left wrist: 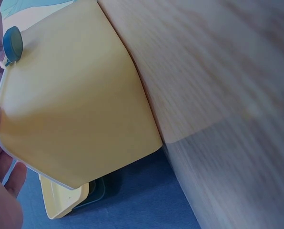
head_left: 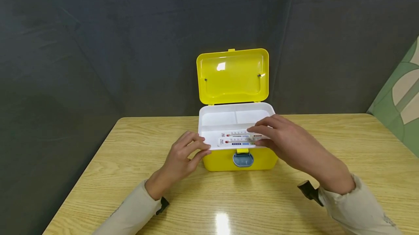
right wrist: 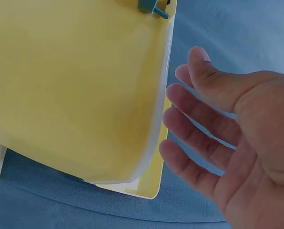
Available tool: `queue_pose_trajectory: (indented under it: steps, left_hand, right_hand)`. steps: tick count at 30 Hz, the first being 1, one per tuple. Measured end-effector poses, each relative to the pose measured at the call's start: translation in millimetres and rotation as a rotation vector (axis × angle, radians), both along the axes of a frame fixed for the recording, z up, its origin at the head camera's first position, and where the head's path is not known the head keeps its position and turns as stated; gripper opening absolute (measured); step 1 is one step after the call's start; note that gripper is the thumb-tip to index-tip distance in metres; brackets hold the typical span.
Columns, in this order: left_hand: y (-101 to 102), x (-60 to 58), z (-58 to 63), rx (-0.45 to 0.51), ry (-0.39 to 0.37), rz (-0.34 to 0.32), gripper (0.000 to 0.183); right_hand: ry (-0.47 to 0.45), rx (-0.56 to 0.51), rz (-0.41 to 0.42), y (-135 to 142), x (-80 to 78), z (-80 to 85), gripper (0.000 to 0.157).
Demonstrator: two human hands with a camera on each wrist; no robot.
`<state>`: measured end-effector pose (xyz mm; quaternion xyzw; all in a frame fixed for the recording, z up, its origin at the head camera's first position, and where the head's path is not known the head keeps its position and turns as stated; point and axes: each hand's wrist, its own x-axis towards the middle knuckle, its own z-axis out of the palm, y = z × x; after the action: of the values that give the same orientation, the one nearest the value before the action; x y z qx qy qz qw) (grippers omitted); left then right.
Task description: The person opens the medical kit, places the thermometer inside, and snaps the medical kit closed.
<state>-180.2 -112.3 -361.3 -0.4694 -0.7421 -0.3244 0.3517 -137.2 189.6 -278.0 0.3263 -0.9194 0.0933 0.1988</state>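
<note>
A yellow storage box (head_left: 220, 162) stands with its yellow lid (head_left: 231, 76) raised at the back. A white tray (head_left: 217, 118) with divided compartments fills its top. Two white thermometers (head_left: 236, 143) with red bulbs lie side by side in the front compartment. My left hand (head_left: 183, 155) pinches the front left corner of the box's rim between thumb and fingers. Over the right ends of the thermometers hovers my right hand (head_left: 288, 140), hiding those ends. In the right wrist view its fingers (right wrist: 194, 119) are spread and loosely bent, with nothing visible between them.
A blue-grey latch (head_left: 243, 160) hangs at the box's front. The wooden table (head_left: 131, 155) ends just behind the box, where a dark cloth wall (head_left: 147, 46) rises. Green patterned fabric (head_left: 400, 93) shows at the far right.
</note>
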Motion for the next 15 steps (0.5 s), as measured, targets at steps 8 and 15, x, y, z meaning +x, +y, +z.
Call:
queue_pose_trajectory:
  steps: [8,15]
  left_hand:
    - [0,0.4,-0.1,0.032,-0.059,-0.013,0.014]
    - [-5,3.5,2.6,0.017,-0.107,-0.002,0.011]
  right_hand:
    - [0.072,-0.012,0.024,7,-4.0,2.3,0.035]
    - [0.046,-0.079,-0.002,16,-12.6,8.3,0.032]
